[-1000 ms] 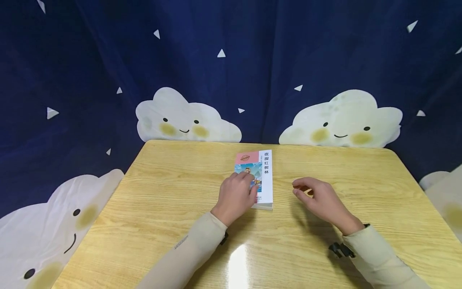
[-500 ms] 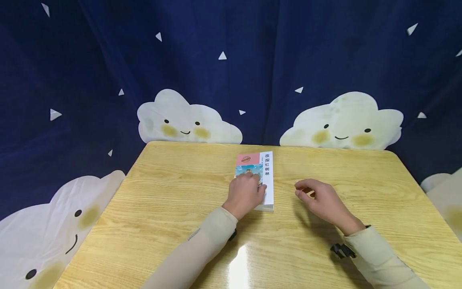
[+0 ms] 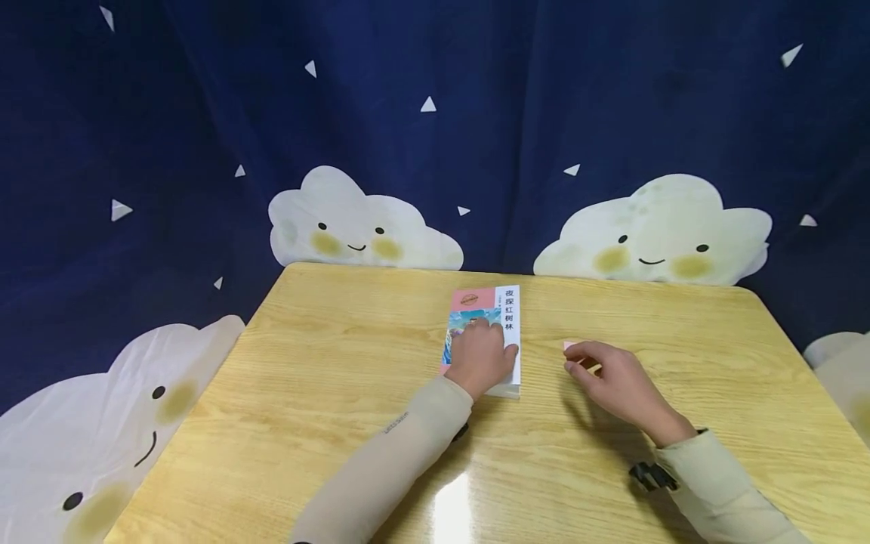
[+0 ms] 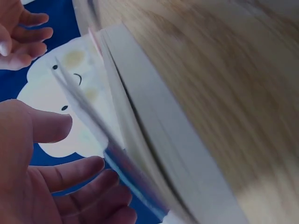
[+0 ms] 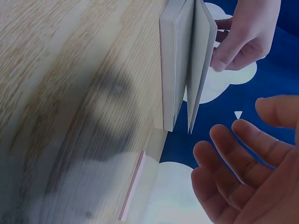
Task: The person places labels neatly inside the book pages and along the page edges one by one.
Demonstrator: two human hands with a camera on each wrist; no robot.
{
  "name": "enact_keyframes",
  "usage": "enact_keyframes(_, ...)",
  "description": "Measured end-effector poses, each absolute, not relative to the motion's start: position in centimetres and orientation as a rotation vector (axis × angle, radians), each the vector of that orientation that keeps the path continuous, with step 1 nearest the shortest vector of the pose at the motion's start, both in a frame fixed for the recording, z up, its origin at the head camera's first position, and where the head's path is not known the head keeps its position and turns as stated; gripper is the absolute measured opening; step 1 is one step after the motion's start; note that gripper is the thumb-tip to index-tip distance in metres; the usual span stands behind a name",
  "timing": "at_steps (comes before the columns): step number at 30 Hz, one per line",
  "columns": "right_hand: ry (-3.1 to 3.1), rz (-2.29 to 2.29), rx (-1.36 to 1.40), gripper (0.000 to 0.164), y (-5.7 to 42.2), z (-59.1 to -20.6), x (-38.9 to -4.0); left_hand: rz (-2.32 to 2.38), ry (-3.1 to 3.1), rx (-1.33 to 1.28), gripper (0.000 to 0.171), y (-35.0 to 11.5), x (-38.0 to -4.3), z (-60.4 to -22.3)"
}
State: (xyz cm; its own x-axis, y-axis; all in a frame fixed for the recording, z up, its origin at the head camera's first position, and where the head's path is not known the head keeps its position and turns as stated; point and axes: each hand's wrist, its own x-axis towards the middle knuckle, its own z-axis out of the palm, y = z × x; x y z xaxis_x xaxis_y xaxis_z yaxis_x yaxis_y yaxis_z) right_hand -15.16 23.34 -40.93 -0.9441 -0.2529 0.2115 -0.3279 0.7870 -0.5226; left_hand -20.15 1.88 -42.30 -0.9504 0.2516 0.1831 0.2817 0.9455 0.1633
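Note:
A thick paperback book [image 3: 509, 355] lies near the table's middle. Its cover has a pink band, a blue picture and a white strip with dark characters. My left hand [image 3: 481, 355] is over the cover, fingers loosely bent and thumb toward the right edge. In the left wrist view its fingertips [image 4: 96, 163] are at the cover; whether they press is unclear. Both wrist views show the front cover [image 5: 202, 51] standing slightly apart from the pages. My right hand [image 3: 615, 381] hovers right of the book, fingers loosely curved around nothing. Beyond its fingertips lies a thin pink flat piece [image 5: 133, 186].
The wooden table [image 3: 326, 340] has rounded far corners. Behind it hangs a dark blue curtain [image 3: 381, 91] with white triangles and smiling clouds. Glare [image 3: 451, 506] shows near the front. Black straps [image 3: 652, 476] sit at the wrists.
My left hand has shifted right across the book cover. The right hand stays nearly in place, and a bit of the pink piece now shows past its fingertips. The head view has shifted slightly.

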Motion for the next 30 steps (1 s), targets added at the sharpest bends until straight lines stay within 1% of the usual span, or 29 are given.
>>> enact_keyframes(9, -2.814, 0.869, 0.496, 0.021, 23.5, -40.5, -15.3, -0.118, -3.080, -0.257, 0.045, 3.5, -20.5, -42.9)
enact_keyframes(17, -2.822, 0.860, 0.481, 0.020, 23.9, -41.0, -15.2, 0.098, -3.111, -0.249, 0.049, 4.8, -20.6, -43.7)
enact_keyframes(22, -2.822, 0.859, 0.479, 0.022, 23.9, -41.0, -15.3, 0.136, -3.043, -0.200, 0.045, 5.6, -20.6, -43.6)
enact_keyframes(30, -2.782, 0.846, 0.496, 0.021, 23.7, -41.1, -15.2, 0.141, -3.034, -0.203, 0.027, 6.0, -20.7, -43.9)
